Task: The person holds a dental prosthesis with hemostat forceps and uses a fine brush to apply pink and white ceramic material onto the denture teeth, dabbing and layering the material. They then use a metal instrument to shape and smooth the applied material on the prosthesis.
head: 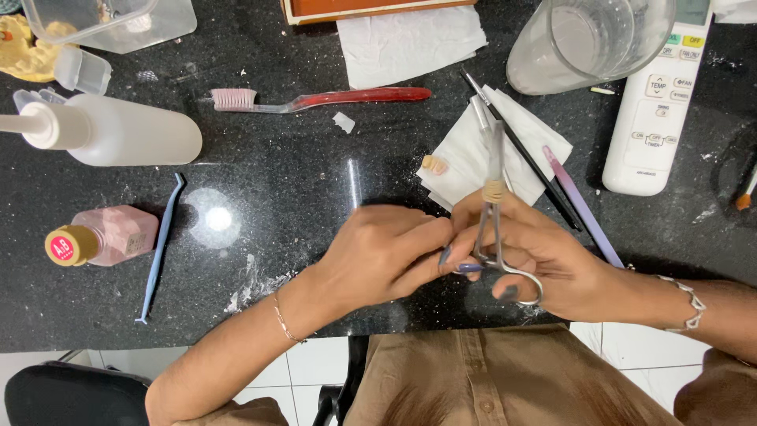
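My right hand (544, 256) grips a pair of metal forceps (493, 213) by the ring handles, jaws pointing away from me over a folded white tissue (473, 154). A small tan piece sits clamped near the jaws' base. My left hand (378, 252) is curled beside it, fingertips touching the forceps shaft and my right fingers. What the left fingers pinch is hidden. A small tooth-shaped piece (434, 165) lies at the tissue's left edge.
On the black stone counter (300, 181): red toothbrush (315, 99), white squeeze bottle (118, 130), pink bottle with a yellow cap (102, 237), blue thin tool (162, 244), clear beaker (587, 39), white remote (658, 110), black and purple brushes (552, 185), clear plastic container (110, 22).
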`<control>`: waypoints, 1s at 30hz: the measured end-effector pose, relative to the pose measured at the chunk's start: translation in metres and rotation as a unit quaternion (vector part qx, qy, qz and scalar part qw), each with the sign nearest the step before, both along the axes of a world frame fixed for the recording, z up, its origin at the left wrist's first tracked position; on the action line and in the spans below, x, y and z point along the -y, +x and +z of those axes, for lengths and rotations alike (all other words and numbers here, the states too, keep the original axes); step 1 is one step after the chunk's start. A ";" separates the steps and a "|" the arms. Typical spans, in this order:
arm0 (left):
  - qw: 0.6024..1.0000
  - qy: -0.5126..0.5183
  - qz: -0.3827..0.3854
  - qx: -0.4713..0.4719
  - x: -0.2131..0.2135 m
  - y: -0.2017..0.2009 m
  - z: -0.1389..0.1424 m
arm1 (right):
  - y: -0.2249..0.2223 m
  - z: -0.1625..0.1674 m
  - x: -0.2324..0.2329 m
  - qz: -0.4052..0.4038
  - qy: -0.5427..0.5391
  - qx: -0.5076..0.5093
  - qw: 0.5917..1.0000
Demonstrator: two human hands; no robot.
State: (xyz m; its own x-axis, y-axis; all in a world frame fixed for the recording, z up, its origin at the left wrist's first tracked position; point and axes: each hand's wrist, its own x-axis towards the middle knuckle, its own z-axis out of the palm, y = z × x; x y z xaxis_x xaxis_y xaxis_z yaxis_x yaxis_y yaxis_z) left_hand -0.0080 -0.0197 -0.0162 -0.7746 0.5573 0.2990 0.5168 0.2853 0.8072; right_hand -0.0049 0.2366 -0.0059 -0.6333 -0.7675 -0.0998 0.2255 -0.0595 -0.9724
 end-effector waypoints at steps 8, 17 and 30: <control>0.971 0.146 0.161 0.100 0.022 -0.021 0.000 | 0.005 0.002 -0.002 0.066 0.074 0.317 0.943; 0.985 -0.031 0.172 0.003 0.016 -0.026 -0.005 | 0.012 -0.014 0.008 0.122 -0.081 0.428 0.892; 0.985 -0.088 0.137 -0.051 0.014 -0.026 -0.001 | 0.018 -0.008 0.007 0.088 0.065 0.371 0.922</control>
